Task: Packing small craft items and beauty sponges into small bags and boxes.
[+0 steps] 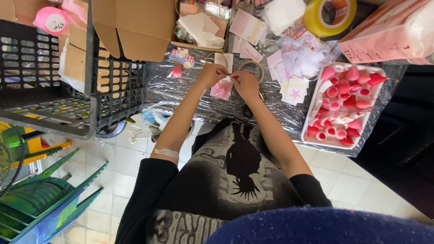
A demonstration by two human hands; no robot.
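- A small pink packet [222, 89] is pinched over the foil-covered desk [181, 95] by left hand [211, 74] and right hand [244, 83], fingers clenched.
- Apparently being sealed; unclear.
- Many pink cone sponges [343, 106] remain in the white tray [312, 140].

There is a single view, from a camera worn on the person's head, looking steeply down along the body toward the table [181, 97], which fills the upper half of the frame. The person's black shirt [235, 180] takes up the lower middle, very near the lens, and both forearms run upward from it to the left hand [211, 74] and right hand [245, 83], which meet just above centre at a middling distance. Floor tiles [117, 180] show at lower left, farther below. No second view shares the scene
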